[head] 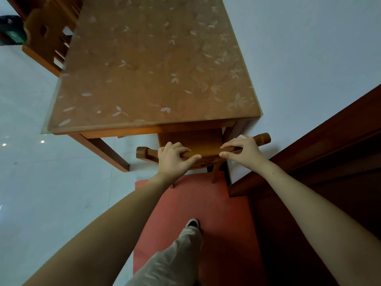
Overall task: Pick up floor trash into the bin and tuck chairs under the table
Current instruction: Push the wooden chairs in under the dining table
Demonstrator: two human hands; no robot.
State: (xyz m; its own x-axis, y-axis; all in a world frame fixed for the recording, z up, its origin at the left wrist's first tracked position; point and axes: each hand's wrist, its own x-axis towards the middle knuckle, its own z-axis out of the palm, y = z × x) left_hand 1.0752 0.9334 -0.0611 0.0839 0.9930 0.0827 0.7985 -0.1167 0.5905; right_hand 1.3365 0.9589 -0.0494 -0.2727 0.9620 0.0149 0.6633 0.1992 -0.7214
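Far off to the upper left of your hands, a second chair (pixel 44 38) stands at the table's far side, with a dark bag-like shape (pixel 11 29) beyond it, too blurred to identify. Your left hand (pixel 174 159) is clenched over the top rail of the near chair (pixel 203 145), fingers curled over the front, thumb along the back. Ahead of both hands, the chair's seat sits partly under the table (pixel 148 65). Your right hand (pixel 242 151) pinches the same rail just beside the left. Below your hands lies a red mat (pixel 216 203) with your shoe (pixel 192 223) on it; a dark wooden door (pixel 319 172) is right of your right forearm.
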